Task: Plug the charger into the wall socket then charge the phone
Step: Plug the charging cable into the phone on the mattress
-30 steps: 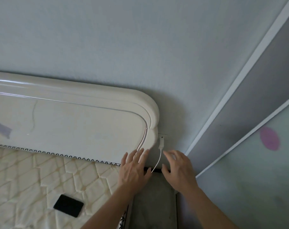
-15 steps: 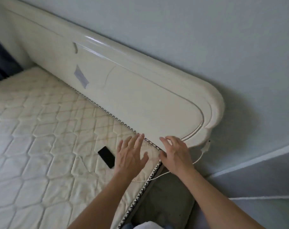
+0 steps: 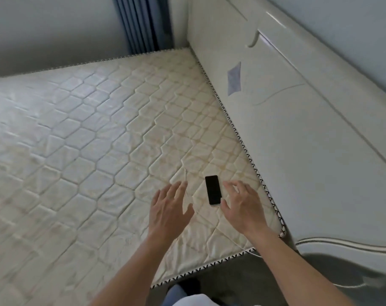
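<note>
A black phone (image 3: 213, 190) lies screen up on the bare quilted mattress (image 3: 88, 133), near the headboard corner. My right hand (image 3: 241, 206) hovers just right of the phone, fingers spread, holding nothing. Left of the phone, my left hand (image 3: 167, 208) is also spread and empty. A thin white charger cable (image 3: 243, 247) trails across the mattress near its front edge, between my forearms, and runs up past my left hand. The wall socket and the charger plug are out of view.
A glossy cream headboard (image 3: 298, 120) runs along the right. Blue curtains (image 3: 141, 23) hang at the far corner. A dark floor gap (image 3: 243, 277) lies between the mattress edge and me.
The view has swung left, from the socket beside the headboard to the mattress. Both hands moved away from the plugged charger and now hover on either side of the phone.
</note>
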